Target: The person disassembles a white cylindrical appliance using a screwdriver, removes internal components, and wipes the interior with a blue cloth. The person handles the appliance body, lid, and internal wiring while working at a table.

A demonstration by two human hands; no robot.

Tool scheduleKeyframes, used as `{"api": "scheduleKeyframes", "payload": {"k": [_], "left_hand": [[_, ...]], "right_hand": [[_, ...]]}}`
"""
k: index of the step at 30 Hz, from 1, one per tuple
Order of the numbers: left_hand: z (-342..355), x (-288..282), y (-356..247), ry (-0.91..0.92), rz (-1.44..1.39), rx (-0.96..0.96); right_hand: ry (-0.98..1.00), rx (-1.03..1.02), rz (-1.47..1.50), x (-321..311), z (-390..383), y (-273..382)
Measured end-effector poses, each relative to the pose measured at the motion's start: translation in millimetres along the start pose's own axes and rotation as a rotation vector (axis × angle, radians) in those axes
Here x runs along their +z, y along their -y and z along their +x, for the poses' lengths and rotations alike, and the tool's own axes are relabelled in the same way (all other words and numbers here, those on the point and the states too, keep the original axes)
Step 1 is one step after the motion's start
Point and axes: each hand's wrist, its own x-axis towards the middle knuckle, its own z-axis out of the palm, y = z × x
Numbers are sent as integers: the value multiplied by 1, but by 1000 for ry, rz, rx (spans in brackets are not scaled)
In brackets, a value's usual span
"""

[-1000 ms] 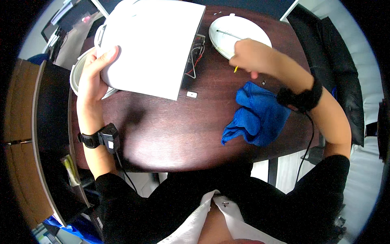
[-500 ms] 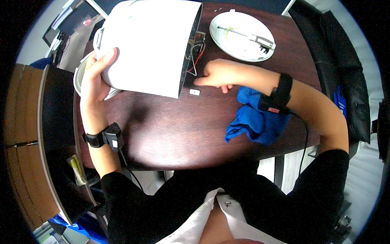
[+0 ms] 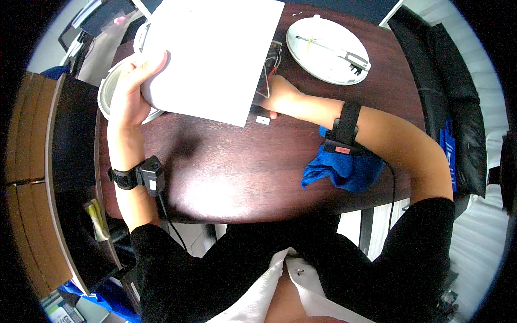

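Note:
A large white appliance housing point(image 3: 210, 59) lies tipped on its side on the dark wooden table, its open end facing right. My left hand point(image 3: 132, 94) grips its left end, thumb on top. Red and white wires point(image 3: 273, 71) and inner parts show at the open end. There my right hand point(image 3: 284, 97) reaches in; its fingertips are mostly hidden behind the housing's edge, so I cannot see what they touch. A small white rectangular piece point(image 3: 263, 120) lies on the table just below that hand.
A white round cover point(image 3: 307, 63) at the far right holds a screwdriver point(image 3: 353, 58), a yellow wire and small dark parts. A crumpled blue cloth point(image 3: 344, 169) lies under my right forearm. Near my left hand is a pale round rim point(image 3: 103, 105). Black shelving point(image 3: 75, 161) stands left.
My right hand has moved from beside the opening to inside its edge. The housing has tilted and shifted slightly right and up in view, with my left hand still on it.

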Motion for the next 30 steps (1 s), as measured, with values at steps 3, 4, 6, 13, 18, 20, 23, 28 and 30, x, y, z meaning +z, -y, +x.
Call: {"api": "scheduleKeyframes", "payload": {"k": [3,4,6,13,18,20,23,28,30], "left_hand": [[0,5,-3,-7,-9,21],[0,6,-4,-14,-9,27],[-1,1,-3,-10,15,-12],[-1,3,-4,5,-5,3],[-1,3,-4,-7,-16,-20],[0,3,-5,1,-16,-21],[-3,6,-7,-24,-10,2],[-2,4,-7,-34,-2,1],[0,4,-6,-48,-15,2]], "right_hand": [[-56,0,31,4,7,-8],[-68,1,41,5,8,-6],[-109,37,73,8,8,-5],[-79,92,219,1,1,3],[-93,141,231,4,5,1],[-85,153,232,4,7,-1],[-98,141,236,4,5,1],[-145,92,236,3,-3,3],[-107,62,186,-1,-3,0]]}}
